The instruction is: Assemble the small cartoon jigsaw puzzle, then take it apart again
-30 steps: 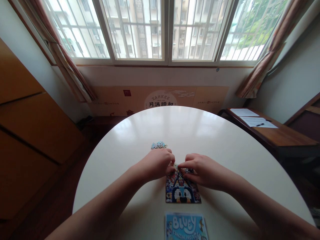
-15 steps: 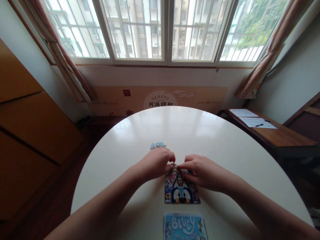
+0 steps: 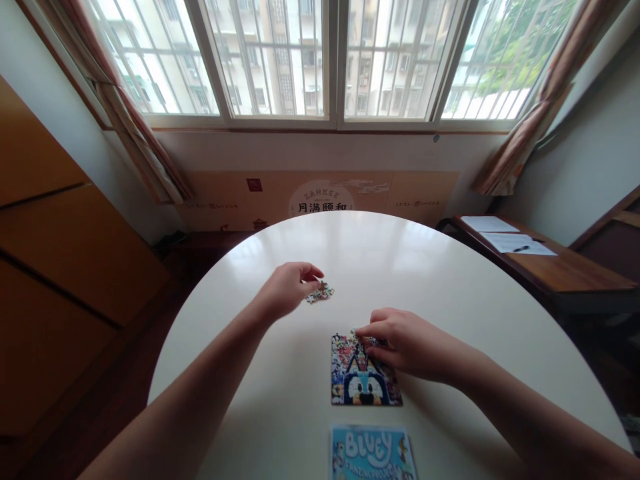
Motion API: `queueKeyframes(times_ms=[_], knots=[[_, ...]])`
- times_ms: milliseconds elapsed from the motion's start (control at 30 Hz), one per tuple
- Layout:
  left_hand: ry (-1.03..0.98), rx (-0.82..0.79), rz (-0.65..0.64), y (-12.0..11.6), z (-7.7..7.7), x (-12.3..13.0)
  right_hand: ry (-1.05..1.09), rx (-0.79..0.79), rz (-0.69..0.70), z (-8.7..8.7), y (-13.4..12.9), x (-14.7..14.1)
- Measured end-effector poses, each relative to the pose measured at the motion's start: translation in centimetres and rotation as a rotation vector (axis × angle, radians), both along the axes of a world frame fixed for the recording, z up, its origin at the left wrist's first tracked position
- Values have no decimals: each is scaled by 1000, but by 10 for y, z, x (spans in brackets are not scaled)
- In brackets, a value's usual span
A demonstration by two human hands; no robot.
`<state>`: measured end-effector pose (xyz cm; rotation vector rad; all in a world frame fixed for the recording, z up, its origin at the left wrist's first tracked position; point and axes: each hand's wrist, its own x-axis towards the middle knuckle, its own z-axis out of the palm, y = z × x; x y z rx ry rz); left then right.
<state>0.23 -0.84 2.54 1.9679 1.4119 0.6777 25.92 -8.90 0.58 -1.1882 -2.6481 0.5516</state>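
Observation:
At the small pile of puzzle pieces [image 3: 320,294], my left hand [image 3: 290,288] pinches a puzzle piece [image 3: 323,286] between thumb and fingers. The partly assembled puzzle [image 3: 366,380], showing a blue dog face, lies in front of me. My right hand [image 3: 400,340] rests at its upper right, index finger extended onto a small piece [image 3: 354,333] at the top edge and the other fingers bent over the puzzle. Below the puzzle lies a blue Bluey card or box [image 3: 371,453], cut off by the bottom of the view.
The round white table [image 3: 250,413] fills the middle. Beyond it are a printed cardboard panel [image 3: 420,190] and barred windows. A wooden side table [image 3: 585,267] with papers [image 3: 520,243] stands at the right, an orange-brown cabinet [image 3: 65,253] at the left.
My left hand has moved from the puzzle's top edge up and left to the pile, uncovering the puzzle's upper left. My right hand stays nearly where it was.

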Motion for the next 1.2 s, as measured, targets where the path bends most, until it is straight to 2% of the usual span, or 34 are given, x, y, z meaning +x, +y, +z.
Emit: queueKeyframes(times_ms=[100,200,300,533,767,833,900,1067,1200], knots=[[50,-27,102,15,3,-20,6,-4,6,-1,0,0],[91,-74,68,21,0,-28,15,-8,17,-3,0,0],[125,-69,55,23,-6,-28,19,-10,22,-2,1,0],[211,1,117,24,-18,-22,22,-12,10,-2,1,-3],[313,163,169,16,-10,-13,56,46,-6,-11,0,-7],[325,230,140,11,-8,-8,69,76,-15,-12,0,-7],[320,262,50,3,-7,1,73,110,-27,-11,0,-5],[365,203,-222,-26,-7,26,66,146,-56,-1,3,9],[473,178,-296,-42,-2,35,81,104,21,1,4,14]])
